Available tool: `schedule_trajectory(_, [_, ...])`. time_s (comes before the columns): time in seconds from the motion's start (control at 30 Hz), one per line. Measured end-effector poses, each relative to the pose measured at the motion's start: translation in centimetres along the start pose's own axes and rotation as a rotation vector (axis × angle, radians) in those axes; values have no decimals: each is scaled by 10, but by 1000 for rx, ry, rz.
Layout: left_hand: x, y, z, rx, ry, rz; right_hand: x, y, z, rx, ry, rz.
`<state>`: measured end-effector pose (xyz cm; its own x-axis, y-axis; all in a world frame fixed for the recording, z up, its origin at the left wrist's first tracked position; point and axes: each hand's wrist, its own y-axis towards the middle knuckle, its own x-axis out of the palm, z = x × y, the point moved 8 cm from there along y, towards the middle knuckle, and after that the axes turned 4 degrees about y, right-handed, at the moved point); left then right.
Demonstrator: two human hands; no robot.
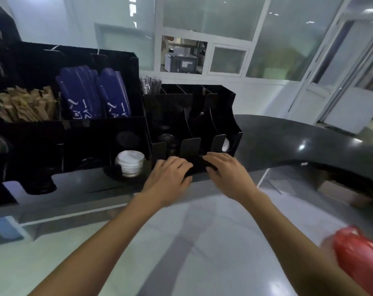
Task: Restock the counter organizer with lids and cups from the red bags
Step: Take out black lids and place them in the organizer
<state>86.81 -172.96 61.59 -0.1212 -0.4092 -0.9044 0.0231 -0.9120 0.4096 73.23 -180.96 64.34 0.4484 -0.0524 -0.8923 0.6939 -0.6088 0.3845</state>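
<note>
At centre frame, my left hand (169, 174) and right hand (225, 169) curl their fingers around dark lids (199, 168) at the black organizer's (224, 99) middle slot; I should feed them squarely between dividers. Red bag (360, 255) waits lower right.

Glossy dark counter (288, 135); black plastic organizer (219, 107); shiny red bag (360, 251).

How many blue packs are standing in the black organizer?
2 bunches of blue packs, side by side in the organizer, right of the brown packets. Single packs overlap, so more may hide.
</note>
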Motion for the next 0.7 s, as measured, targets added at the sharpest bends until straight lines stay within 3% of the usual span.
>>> schedule_trajectory(0.3, [95,24,156,235,-168,-243,-27,-190,135,462,-24,-31])
schedule_trajectory(0.47, [134,33,271,406,-255,-272,-59,-307,212,701,-5,9])
schedule_trajectory(0.7, [185,35,439,603,-342,-343,-114,-450,308,886,28,103])
